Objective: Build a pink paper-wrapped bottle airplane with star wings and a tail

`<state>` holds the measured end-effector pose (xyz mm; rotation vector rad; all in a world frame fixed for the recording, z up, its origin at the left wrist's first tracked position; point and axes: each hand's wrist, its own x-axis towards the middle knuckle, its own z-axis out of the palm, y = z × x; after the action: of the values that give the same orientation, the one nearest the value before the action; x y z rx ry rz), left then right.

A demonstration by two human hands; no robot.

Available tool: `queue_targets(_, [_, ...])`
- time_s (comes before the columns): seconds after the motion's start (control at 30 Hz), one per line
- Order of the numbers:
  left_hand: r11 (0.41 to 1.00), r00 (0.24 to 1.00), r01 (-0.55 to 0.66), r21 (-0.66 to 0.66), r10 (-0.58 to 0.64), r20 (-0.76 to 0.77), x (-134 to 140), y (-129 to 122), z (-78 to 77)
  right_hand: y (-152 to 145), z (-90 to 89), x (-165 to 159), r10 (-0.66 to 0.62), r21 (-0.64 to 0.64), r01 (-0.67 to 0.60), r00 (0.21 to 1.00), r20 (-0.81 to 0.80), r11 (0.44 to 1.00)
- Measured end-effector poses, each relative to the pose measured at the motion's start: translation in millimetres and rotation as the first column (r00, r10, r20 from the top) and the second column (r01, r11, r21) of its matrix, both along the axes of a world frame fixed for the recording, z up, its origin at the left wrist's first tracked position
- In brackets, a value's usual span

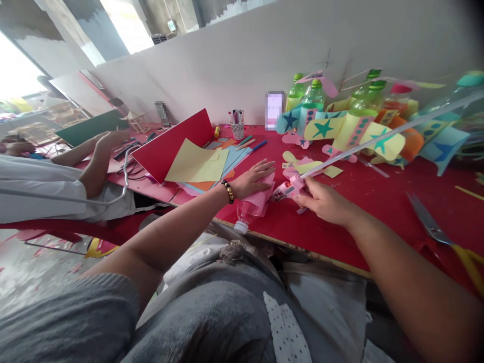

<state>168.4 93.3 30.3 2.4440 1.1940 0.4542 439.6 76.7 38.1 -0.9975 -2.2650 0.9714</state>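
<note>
A clear plastic bottle [247, 210] with a white cap lies on its side near the table's front edge, pink paper [263, 200] around its body. My left hand [252, 180] lies over the papered bottle with its fingers stretched out flat. In my right hand [325, 201] is a pink hot glue gun [293, 187], gripped by its handle. Its nozzle end points left at the pink paper; whether it touches cannot be made out. A long translucent glue stick [351, 146] runs out of the gun's back toward the upper right.
Decorated bottle planes [340, 126] stand at the back right. Scissors [434, 227] lie at the right. Coloured paper sheets [200, 164], a red board [177, 146], a pen cup [238, 126] and a phone [274, 111] are behind. Another person's arm [94, 161] rests at the left.
</note>
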Motion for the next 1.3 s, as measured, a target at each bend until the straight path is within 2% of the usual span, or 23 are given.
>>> queue_targets(0.23, [1.0, 1.0, -0.004, 0.008, 0.005, -0.014, 1.2, 0.1, -0.3, -0.4, 0.8, 0.8, -0.032, -0.028, 0.033, 0.999, 0.027, 0.999])
queue_targets(0.4, [1.0, 1.0, 0.001, 0.012, -0.001, -0.017, 0.3, 1.0, -1.6, -1.7, 2.8, 2.1, -0.004, 0.011, 0.004, 0.998, 0.059, 1.0])
queue_targets(0.57, [1.0, 1.0, 0.005, 0.01, -0.005, -0.024, 0.7, 0.9, -0.5, -4.7, 6.8, -2.0, -0.083, 0.029, 0.08, 0.989, 0.121, 0.996])
queue_targets(0.77, [1.0, 0.999, -0.014, -0.006, 0.014, -0.029, 3.2, -1.9, 2.4, -5.6, 7.8, -7.1, -0.146, 0.132, 0.124, 0.975, 0.167, 0.983])
queue_targets(1.3, [1.0, 1.0, -0.003, 0.005, 0.003, 0.011, -0.7, 0.7, -2.2, -7.7, 8.9, 0.1, 0.046, -0.065, -0.039, 0.992, 0.115, 0.997])
